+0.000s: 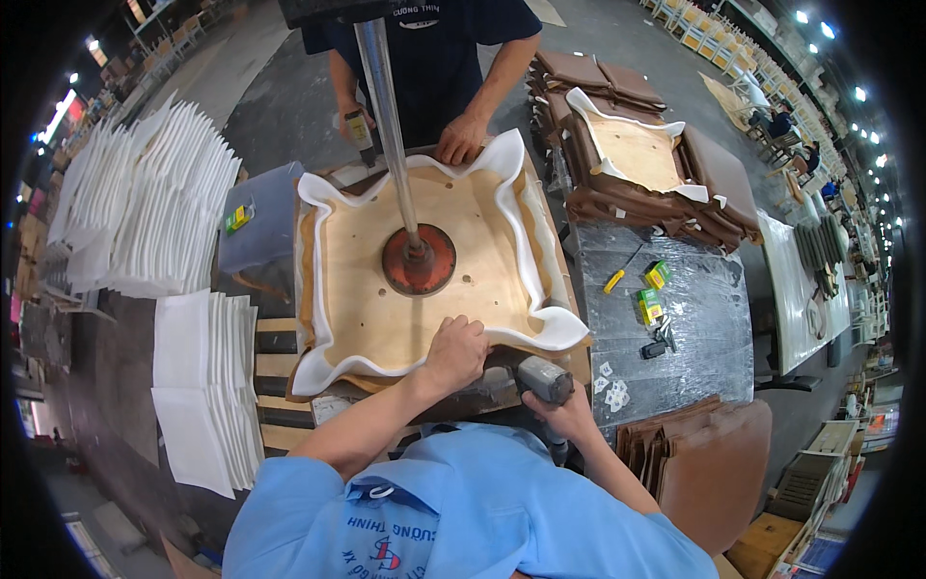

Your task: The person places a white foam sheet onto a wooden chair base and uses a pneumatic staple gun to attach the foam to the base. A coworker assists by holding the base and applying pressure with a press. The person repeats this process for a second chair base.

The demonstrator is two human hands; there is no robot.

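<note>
A square plywood seat panel (357,289) lies in front of me, with white foam padding (559,325) curling up around its edges and a brown cover (516,340) under it. My left hand (458,355) is closed at the near edge, fingers curled over the padding and cover; exactly what they pinch is partly hidden. In my right hand (564,410) is a grey staple gun (545,379), its nose beside the near edge. A red disc (434,275) on a metal rod (386,116) rests on the panel's middle.
Opposite, a co-worker's hand (463,137) rests on the far edge; the other holds a staple gun (361,135). White foam sheets (145,203) are stacked at left. Brown seats (714,174) pile up at right, beyond a plastic-covered table (704,328) with a screwdriver (614,281) and small boxes (649,307).
</note>
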